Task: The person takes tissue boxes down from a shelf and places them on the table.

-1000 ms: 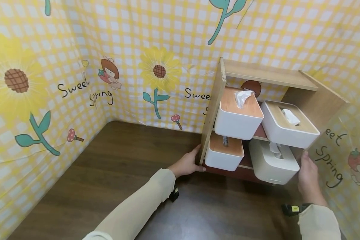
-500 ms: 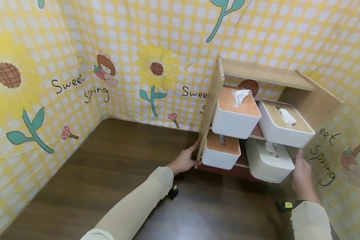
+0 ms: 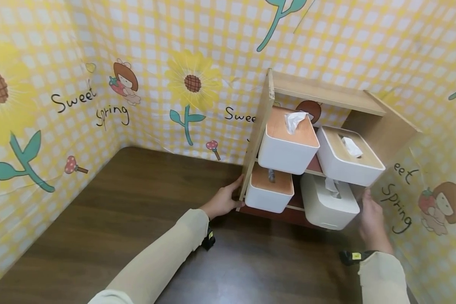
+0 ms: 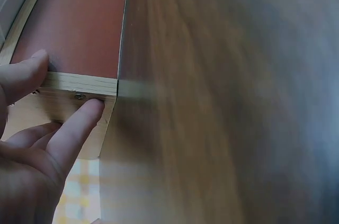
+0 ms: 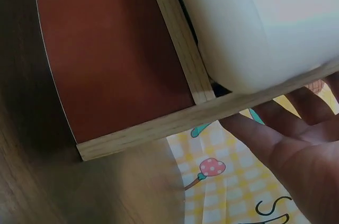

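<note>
A small wooden shelf unit (image 3: 328, 90) stands at the right in the head view. It holds several tissue boxes, with tissue sticking out of their lids. On its upper board are a white box with an orange wood lid (image 3: 288, 152) and a white box with a pale wood lid (image 3: 351, 166); below sit a smaller wood-lidded box (image 3: 267, 198) and an all-white box (image 3: 328, 209). My left hand (image 3: 222, 202) grips the lower left side panel, thumb at the front edge and fingers on the outer face. My right hand (image 3: 373, 217) presses extended fingers against the right panel's outer side; its thumb is hidden.
Dark wood-grain surface (image 3: 148, 181) lies under the shelf unit and stretches left and forward. Yellow checked sheeting (image 3: 144, 38) with printed flowers and lettering covers the walls behind and at both sides. The right wall stands close to my right hand.
Shelf, boxes, hands and walls all shift left in the head view, mostly because the view turns right. Both hands stay on the shelf unit; the boxes keep their places in it.
</note>
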A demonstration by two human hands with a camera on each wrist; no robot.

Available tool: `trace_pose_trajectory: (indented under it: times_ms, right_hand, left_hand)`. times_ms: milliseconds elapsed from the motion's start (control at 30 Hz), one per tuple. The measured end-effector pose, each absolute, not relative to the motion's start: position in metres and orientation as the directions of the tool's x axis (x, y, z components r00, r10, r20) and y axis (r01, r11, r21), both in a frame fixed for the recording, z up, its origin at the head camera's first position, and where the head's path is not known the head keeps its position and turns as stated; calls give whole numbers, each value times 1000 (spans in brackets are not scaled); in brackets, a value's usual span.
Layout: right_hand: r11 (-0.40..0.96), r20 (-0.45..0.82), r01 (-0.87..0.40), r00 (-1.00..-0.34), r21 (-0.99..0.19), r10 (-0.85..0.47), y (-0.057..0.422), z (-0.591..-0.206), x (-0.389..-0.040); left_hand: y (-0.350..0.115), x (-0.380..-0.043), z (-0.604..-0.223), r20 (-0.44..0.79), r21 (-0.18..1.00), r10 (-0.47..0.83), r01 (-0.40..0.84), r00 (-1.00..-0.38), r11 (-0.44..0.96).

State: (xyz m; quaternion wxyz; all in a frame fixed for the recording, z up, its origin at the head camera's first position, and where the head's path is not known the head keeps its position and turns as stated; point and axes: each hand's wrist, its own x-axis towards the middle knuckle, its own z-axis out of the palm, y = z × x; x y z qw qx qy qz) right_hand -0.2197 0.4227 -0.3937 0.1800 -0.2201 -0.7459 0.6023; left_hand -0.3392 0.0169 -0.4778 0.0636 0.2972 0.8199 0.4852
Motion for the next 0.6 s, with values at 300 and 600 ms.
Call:
trace_pose_trajectory:
  times_ms: [300,600]
  right_hand:
    - [129,92,-33,-867,-991,490,402,-398,-223]
    - [121,171,-138,-926,-983,337,380,-402,-228]
  left_hand:
    - [-14,-341,-475,199,824,534,435,-822,363]
    - [-45,-345,-476,185,844,517,405,-836,352]
